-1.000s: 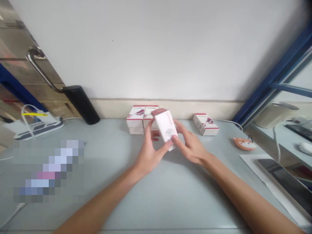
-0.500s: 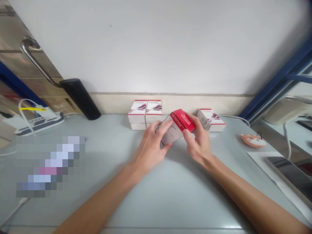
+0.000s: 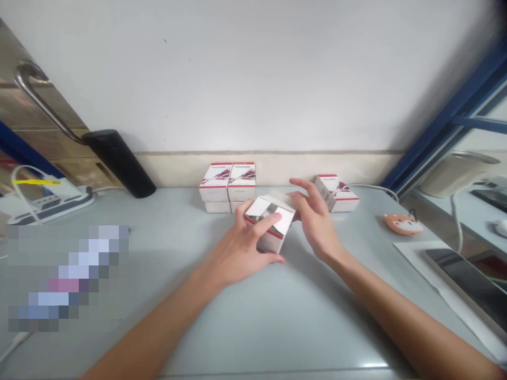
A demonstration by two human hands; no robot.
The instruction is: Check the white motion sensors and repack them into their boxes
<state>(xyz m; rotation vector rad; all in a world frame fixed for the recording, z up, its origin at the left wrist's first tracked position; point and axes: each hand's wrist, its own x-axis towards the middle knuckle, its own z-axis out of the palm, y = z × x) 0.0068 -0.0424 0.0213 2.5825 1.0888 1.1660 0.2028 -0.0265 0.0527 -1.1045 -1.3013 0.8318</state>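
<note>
A small white and red carton (image 3: 270,244) marked as a detector box in the earlier view is tilted above the table. Its top is open, with white flaps folded back and a grey and white inside partly showing. My left hand (image 3: 241,245) grips the carton from the left, index finger across the open top and thumb low at the front. Beside the raised lid flap, on the right, is my right hand (image 3: 317,221), its fingers apart; whether a fingertip touches the flap I cannot tell. Behind my left hand stand several matching boxes (image 3: 216,182), stacked two high.
Two more boxes (image 3: 344,195) stand at the back right. An orange animal-faced case (image 3: 403,224) and a phone (image 3: 463,279) on white paper lie right. On the left are a black cylinder (image 3: 121,163), a power strip (image 3: 75,203) and a blurred-out item (image 3: 71,279).
The carton's red lid has come open and its top now faces me. My right hand has let go of the carton's side and spread its fingers. The view has shifted slightly right.
</note>
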